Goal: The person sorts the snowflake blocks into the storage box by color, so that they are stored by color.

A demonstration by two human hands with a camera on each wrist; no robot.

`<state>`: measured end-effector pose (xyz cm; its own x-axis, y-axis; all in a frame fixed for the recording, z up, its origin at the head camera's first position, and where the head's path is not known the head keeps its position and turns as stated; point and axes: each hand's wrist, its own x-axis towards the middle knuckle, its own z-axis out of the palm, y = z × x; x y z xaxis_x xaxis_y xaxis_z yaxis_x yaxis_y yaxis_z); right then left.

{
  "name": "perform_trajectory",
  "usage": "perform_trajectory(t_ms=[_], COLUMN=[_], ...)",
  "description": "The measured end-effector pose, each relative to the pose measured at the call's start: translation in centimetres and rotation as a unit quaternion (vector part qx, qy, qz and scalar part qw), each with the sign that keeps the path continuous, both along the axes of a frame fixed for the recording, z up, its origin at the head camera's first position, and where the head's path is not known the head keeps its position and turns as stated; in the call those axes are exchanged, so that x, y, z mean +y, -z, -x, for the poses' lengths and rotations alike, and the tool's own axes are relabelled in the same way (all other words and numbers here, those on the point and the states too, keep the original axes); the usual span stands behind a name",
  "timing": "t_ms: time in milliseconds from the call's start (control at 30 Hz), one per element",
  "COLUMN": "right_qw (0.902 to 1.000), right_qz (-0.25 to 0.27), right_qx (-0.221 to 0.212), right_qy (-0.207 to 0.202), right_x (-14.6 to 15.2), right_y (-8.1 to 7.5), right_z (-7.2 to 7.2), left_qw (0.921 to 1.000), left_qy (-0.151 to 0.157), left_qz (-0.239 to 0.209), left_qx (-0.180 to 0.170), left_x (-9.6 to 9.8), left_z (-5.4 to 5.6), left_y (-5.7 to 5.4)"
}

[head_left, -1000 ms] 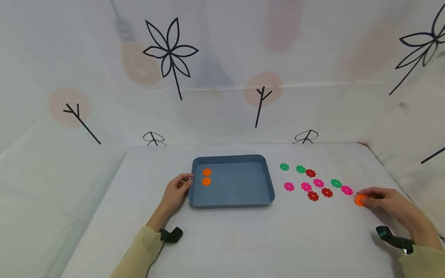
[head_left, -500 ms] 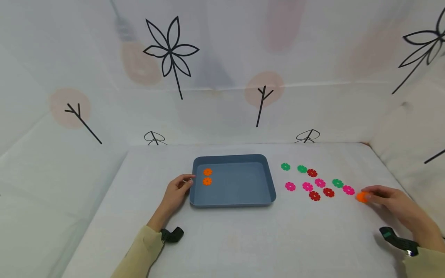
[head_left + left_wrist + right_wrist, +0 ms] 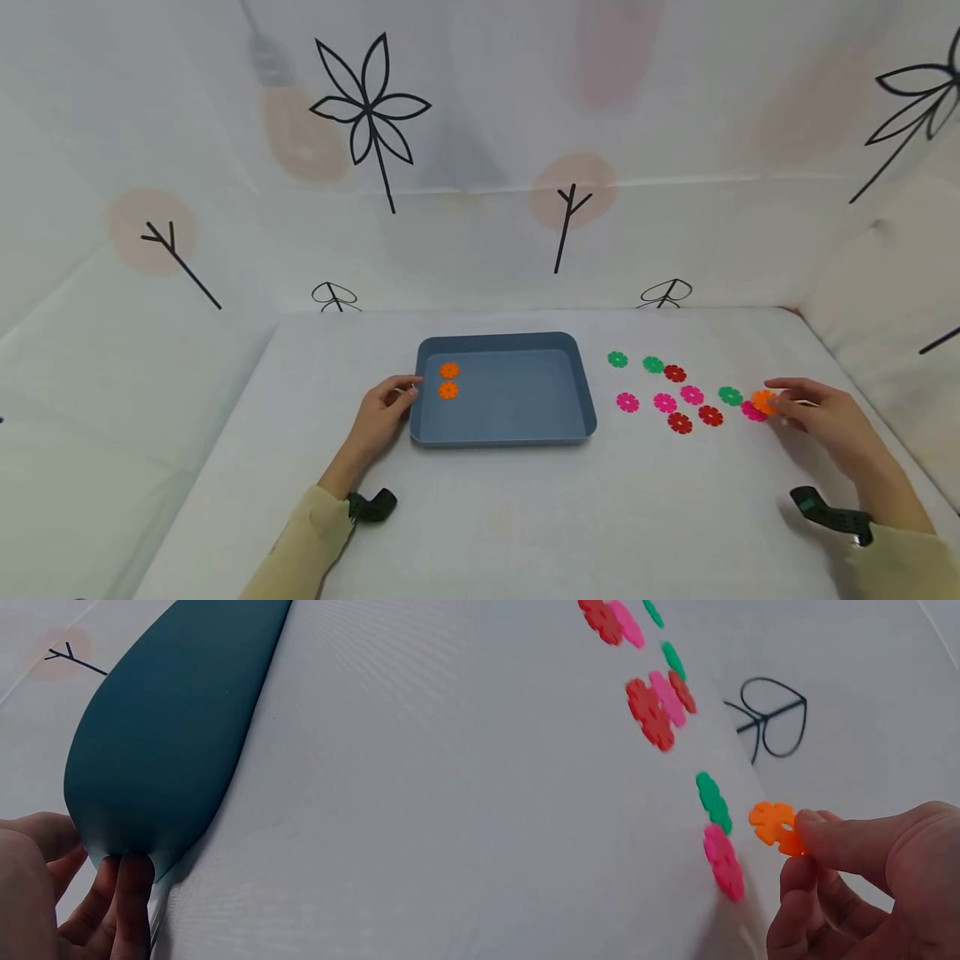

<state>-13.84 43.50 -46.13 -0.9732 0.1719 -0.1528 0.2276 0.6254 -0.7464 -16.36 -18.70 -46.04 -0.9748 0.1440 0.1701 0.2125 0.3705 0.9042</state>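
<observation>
My right hand pinches an orange flower-shaped disc between thumb and fingers. It is held up at the table's right side, overlapping a pink disc in the head view. A green disc lies just left of that one. My left hand holds the left side of a blue-grey rectangular tray. In the left wrist view, fingertips press against the tray's outer wall near a corner. Inside the tray, by its left wall, lie two orange discs, one behind the other.
Between tray and right hand, more flower-shaped discs lie scattered flat: green, red and pink. A white cloth covers the table. A printed white curtain stands along the back and sides.
My right hand has lifted the orange disc off the table and moved it back and slightly left, over the pink disc. My left hand stays at the tray.
</observation>
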Motion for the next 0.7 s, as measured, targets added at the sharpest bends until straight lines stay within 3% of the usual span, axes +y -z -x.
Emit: perform_trajectory(t_ms=[200, 433, 700], right_qw=[0.9982, 0.9938, 0.9846], right_qz=[-0.003, -0.002, 0.024], right_qx=[0.026, 0.026, 0.05], right_qy=[-0.054, -0.108, -0.166], right_x=[-4.5, -10.1, -15.6], right_y=[-1.0, -2.4, -3.8], right_z=[0.7, 1.5, 2.5], left_qw=[1.0, 0.9997, 0.9998], left_qy=[-0.005, -0.018, -0.013], left_qz=[0.005, 0.011, -0.011], left_qx=[-0.001, -0.01, -0.007], left_x=[0.0, -0.8, -1.0], left_z=[-0.1, 1.3, 1.5], left_y=[0.1, 3.0, 3.4])
